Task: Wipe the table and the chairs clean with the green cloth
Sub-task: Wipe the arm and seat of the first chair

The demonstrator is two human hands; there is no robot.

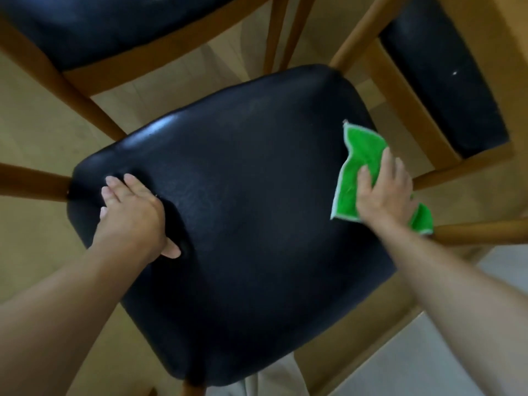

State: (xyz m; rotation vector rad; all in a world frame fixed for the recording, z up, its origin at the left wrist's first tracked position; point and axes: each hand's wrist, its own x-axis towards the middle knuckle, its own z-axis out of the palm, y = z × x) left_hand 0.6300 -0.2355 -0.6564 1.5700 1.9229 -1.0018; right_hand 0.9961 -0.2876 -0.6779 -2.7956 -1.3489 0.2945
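A chair with a black padded seat (243,195) and light wooden legs fills the middle of the view. My left hand (134,212) presses flat on the seat's left side, fingers spread, holding nothing. My right hand (385,190) lies on the green cloth (363,158) at the seat's right edge, pinning it against the cushion. The cloth has a pale hem, and part of it hangs over the edge behind my wrist.
A second chair with a black seat (100,27) stands at the upper left. Another black padded part in a wooden frame (445,78) is at the upper right. Wooden rungs (485,230) stick out on the right. The floor (37,115) is light wood.
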